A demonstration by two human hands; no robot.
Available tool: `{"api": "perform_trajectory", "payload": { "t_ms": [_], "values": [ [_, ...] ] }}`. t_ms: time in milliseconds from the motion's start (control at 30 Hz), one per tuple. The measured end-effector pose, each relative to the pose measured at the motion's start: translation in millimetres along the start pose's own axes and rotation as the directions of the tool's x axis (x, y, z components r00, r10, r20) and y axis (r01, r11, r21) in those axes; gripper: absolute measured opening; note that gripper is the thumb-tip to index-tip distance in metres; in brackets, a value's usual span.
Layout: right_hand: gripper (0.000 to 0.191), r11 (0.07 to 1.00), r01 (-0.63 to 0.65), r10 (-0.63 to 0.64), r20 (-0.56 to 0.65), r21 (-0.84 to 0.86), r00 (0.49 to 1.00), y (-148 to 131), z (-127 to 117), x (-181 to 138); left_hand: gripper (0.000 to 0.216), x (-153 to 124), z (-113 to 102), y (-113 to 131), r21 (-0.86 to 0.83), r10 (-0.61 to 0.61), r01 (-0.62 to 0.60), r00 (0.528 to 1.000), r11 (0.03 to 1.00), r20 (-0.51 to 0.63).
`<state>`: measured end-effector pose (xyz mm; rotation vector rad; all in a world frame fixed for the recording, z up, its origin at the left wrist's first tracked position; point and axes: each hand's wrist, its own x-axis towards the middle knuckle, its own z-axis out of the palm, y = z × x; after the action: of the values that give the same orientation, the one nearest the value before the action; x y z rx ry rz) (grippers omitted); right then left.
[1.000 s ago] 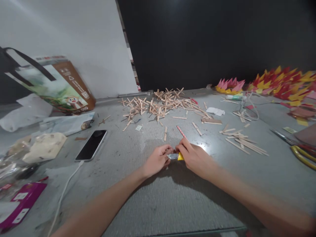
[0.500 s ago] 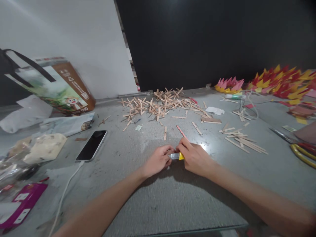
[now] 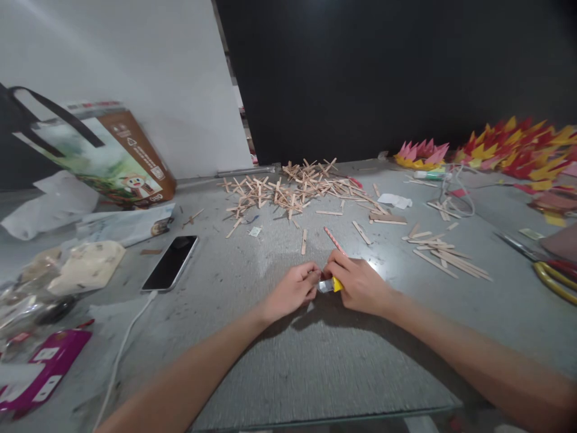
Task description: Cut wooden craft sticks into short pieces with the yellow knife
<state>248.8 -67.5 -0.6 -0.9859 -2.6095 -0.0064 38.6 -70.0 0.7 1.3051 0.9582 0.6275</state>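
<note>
My right hand (image 3: 360,282) is closed around a yellow-handled box cutter (image 3: 337,284), whose metal blade points left. My left hand (image 3: 295,290) is closed in a pinch at the blade's tip. Whatever its fingers hold is too small and hidden to name. A thin pink-and-white striped stick (image 3: 333,239) sticks up beyond my right hand; I cannot tell whether it is held or lies on the table. Just beyond the hands lie single wooden craft sticks (image 3: 304,242) (image 3: 361,233).
A heap of crossed wooden sticks (image 3: 288,192) lies at the back, loose sticks (image 3: 446,255) to the right. Yellow-handled scissors (image 3: 552,279) and paper crowns (image 3: 421,155) are at right. A phone (image 3: 170,263) with cable, a bag (image 3: 130,159) and a purple packet (image 3: 49,367) stand or lie left.
The whole view has shifted slightly, so everything appears a little further right. The box cutter's blade is tilted a little differently at the left fingers. Both hands keep their grip.
</note>
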Motion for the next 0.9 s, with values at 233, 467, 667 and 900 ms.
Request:
{"api": "perform_trajectory", "payload": {
  "t_ms": [233, 467, 667, 900],
  "values": [
    [0.030, 0.966, -0.113, 0.175, -0.264, 0.233, 0.949, 12, -2, -1, 0.032, 6, -5, -4, -0.201, 0.055, -0.065, 0.997, 0.977, -0.058],
    [0.021, 0.775, -0.241, 0.479, -0.293, 0.584, 0.828, 15, 1, 7, 0.027, 5, -5, -1, -0.264, 0.120, -0.138, 0.989, 0.955, -0.086],
    [0.016, 0.774, -0.269, 0.457, -0.212, 0.573, 0.864, 11, 6, 3, 0.026, 0, -3, 3, -0.194, 0.121, -0.130, 0.991, 0.972, -0.057],
    [0.014, 0.797, -0.217, 0.420, -0.258, 0.564, 0.870, 9, 3, 2, 0.028, -5, -1, 4, -0.003, 0.124, -0.124, 0.990, 0.992, -0.069]
  ]
}}
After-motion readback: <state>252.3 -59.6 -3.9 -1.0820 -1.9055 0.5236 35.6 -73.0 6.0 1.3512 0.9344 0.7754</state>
